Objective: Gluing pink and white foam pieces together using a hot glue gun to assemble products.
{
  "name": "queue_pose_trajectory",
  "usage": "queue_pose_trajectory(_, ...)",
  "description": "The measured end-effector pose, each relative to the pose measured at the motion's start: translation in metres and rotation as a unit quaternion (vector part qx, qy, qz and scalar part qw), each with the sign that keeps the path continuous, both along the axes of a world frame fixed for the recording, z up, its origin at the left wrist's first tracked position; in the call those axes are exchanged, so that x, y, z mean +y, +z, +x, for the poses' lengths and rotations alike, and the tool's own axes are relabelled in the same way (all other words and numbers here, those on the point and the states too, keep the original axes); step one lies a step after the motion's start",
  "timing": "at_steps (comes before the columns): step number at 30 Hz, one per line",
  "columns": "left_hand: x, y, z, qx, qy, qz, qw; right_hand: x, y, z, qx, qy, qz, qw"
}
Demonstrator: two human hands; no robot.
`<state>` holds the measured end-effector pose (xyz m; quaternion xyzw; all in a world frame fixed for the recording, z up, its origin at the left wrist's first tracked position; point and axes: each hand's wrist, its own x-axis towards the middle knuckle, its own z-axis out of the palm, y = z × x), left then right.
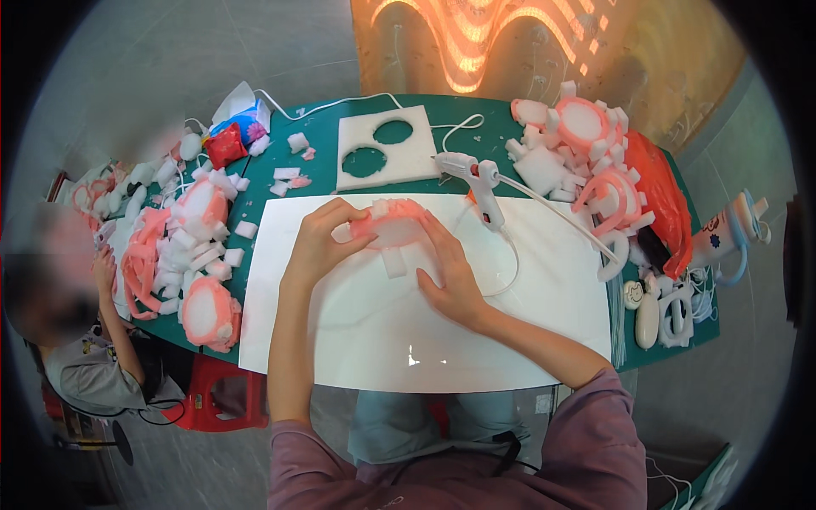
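Observation:
A round white foam piece with a pink foam rim is between my hands over the white board. A small white foam strip sticks out from its near edge. My left hand pinches the piece's left side, thumb toward me and fingers behind. My right hand lies along its right edge, fingers stretched out against the rim and thumb apart. Just beyond my right hand, a white hot glue gun lies on the board's far edge.
A white foam sheet with two round holes lies on the green mat. Pink and white foam pieces are heaped left and right. A red plastic bag and a cup stand far right. Another person sits at left.

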<state>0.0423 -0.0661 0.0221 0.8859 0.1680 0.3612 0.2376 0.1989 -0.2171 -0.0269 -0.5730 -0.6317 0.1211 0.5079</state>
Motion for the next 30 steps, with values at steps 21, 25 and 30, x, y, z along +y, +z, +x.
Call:
queue_pose_trajectory(21, -0.002, 0.000, -0.002, 0.003, 0.011, 0.005, 1.000, 0.020, -0.012, 0.088, 0.101, -0.311, -0.098, 0.940)
queue_pose_trajectory(25, -0.002, 0.002, -0.006, -0.002, 0.010, 0.006, 1.000, 0.024, -0.017, 0.093, 0.091, -0.291, -0.139, 0.942)
queue_pose_trajectory(30, -0.001, -0.001, -0.003, 0.004, 0.005, -0.015, 1.000, 0.018, -0.014, 0.083, 0.191, -0.211, -0.013, 0.959)
